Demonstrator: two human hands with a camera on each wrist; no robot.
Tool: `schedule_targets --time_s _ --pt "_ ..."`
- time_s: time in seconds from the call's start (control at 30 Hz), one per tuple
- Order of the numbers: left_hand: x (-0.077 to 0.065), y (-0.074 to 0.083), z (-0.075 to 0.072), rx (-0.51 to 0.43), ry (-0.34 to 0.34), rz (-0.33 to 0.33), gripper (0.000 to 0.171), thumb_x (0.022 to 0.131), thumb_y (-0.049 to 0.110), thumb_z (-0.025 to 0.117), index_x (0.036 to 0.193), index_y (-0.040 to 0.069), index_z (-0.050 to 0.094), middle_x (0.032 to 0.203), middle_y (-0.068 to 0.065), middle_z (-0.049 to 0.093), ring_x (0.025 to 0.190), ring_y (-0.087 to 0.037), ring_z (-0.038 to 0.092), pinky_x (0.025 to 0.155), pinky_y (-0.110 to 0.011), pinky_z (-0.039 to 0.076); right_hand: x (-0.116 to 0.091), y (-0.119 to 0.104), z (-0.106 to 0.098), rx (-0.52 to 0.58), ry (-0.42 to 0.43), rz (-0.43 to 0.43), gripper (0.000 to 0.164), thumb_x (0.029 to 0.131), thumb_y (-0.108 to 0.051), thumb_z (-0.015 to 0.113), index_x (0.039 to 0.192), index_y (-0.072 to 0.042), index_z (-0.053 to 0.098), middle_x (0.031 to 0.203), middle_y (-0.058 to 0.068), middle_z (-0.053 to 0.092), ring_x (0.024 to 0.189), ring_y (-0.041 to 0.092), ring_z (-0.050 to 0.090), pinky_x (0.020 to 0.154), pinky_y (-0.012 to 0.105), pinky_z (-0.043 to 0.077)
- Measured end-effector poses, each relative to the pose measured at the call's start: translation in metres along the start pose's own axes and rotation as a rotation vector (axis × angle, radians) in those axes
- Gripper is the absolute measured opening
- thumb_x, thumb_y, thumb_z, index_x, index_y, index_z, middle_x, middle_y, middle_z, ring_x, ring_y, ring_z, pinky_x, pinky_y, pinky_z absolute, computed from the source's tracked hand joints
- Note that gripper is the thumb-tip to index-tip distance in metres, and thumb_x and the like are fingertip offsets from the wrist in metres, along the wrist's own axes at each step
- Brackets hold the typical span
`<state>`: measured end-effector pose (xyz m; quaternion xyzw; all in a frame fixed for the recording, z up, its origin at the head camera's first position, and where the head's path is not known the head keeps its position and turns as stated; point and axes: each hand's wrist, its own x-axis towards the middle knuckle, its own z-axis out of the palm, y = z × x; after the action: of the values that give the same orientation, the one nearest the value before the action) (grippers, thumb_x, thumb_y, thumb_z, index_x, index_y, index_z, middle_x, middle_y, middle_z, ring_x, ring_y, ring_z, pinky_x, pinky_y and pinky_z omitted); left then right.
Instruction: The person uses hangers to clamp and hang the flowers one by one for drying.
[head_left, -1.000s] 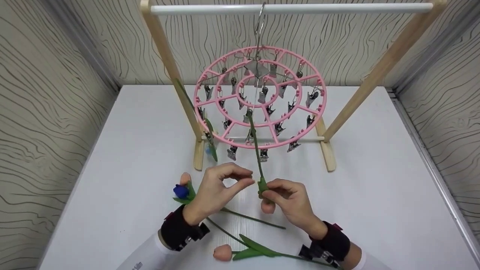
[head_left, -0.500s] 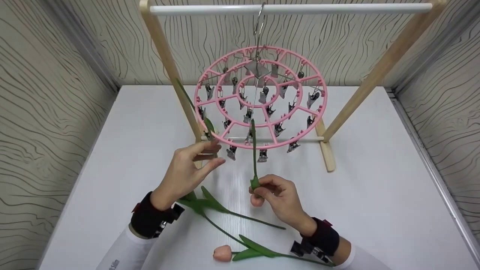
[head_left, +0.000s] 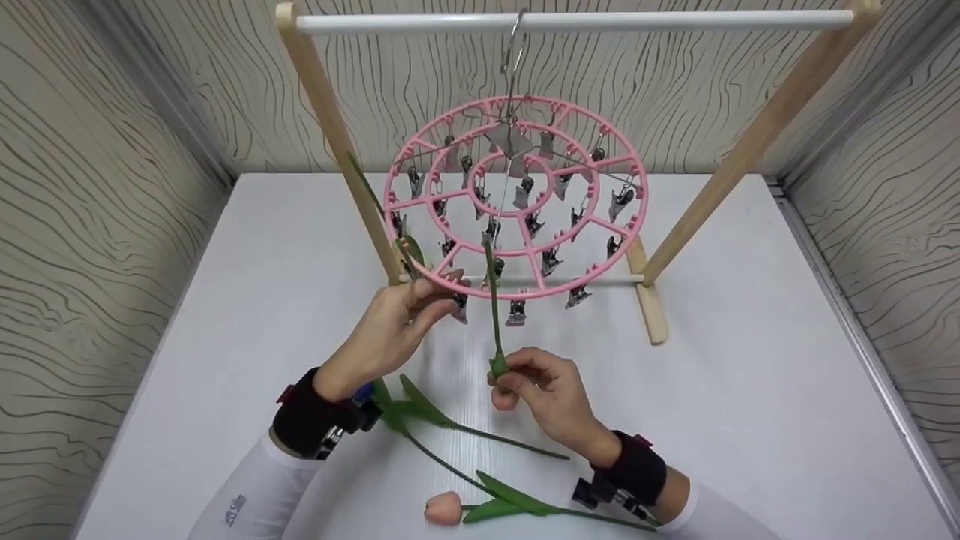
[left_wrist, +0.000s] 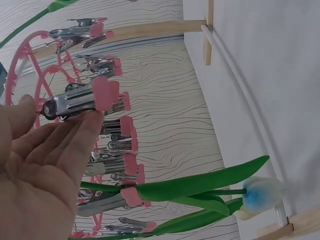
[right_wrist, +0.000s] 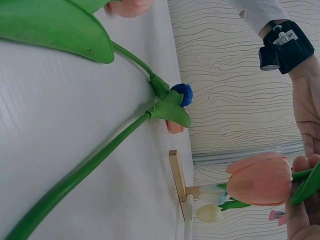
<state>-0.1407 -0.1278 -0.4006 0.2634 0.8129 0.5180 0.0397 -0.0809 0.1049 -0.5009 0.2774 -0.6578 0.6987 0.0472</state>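
A pink round clip hanger (head_left: pixel 534 255) hangs from a white rod. My left hand (head_left: pixel 386 326) is at its front left rim. In the left wrist view its straight fingers lie under a metal clip (left_wrist: pixel 75 102) with pink tips, the thumb near the clip's other end; whether it presses is unclear. My right hand (head_left: pixel 551 390) pinches a pink artificial tulip (right_wrist: pixel 260 180) just by its bloom, stem pointing up toward the hanger. A blue-and-white tulip (left_wrist: pixel 262 194) hangs bloom-down at the hanger's left, beside a second green-leaved one whose bloom is mostly hidden.
Several tulips lie on the white table (head_left: pixel 720 420): a pink one (head_left: pixel 442 508) at the front, a blue one (head_left: pixel 365 391) partly behind my left wrist. A wooden stand (head_left: pixel 712 187) with the white rod (head_left: pixel 660 21) frames the hanger.
My left hand left the right hand's side, moved up-left toward the hanging tulips, then right to the front-left clip. My right hand shifted slightly left, still holding its tulip.
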Motion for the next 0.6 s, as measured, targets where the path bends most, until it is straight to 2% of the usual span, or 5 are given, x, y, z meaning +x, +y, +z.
schedule_targets --time_s 0.23,0.47,0.6 --pt "0.0008 0.002 -0.0005 -0.048 -0.008 -0.019 0.033 0.09 0.024 0.067 0.121 0.013 0.065 0.105 -0.009 0.074 0.094 -0.012 0.072 0.084 -0.023 0.058 0.0012 0.002 0.0014 0.009 -0.003 -0.008 0.018 0.09 0.011 0.055 0.104 0.001 0.063 0.088 0.027 0.067 0.067 0.02 0.068 0.057 0.031 0.057" --pt "0.0021 0.0019 0.0022 -0.047 0.02 -0.025 0.019 0.089 0.021 0.068 0.104 0.01 0.072 0.099 -0.006 0.075 0.086 -0.01 0.072 0.077 -0.022 0.059 0.0029 0.0025 0.0029 0.002 0.002 -0.02 0.017 0.09 0.01 0.055 0.102 0.002 0.063 0.087 0.024 0.069 0.065 0.02 0.067 0.057 0.031 0.057" --pt "0.0018 0.001 0.0038 -0.053 0.021 -0.026 0.02 0.087 0.023 0.07 0.104 0.011 0.072 0.099 -0.005 0.075 0.085 -0.009 0.072 0.076 -0.021 0.059 0.0041 0.0023 0.0038 -0.003 0.002 -0.02 0.015 0.091 0.008 0.056 0.101 0.001 0.063 0.087 0.023 0.069 0.064 0.02 0.066 0.058 0.03 0.056"
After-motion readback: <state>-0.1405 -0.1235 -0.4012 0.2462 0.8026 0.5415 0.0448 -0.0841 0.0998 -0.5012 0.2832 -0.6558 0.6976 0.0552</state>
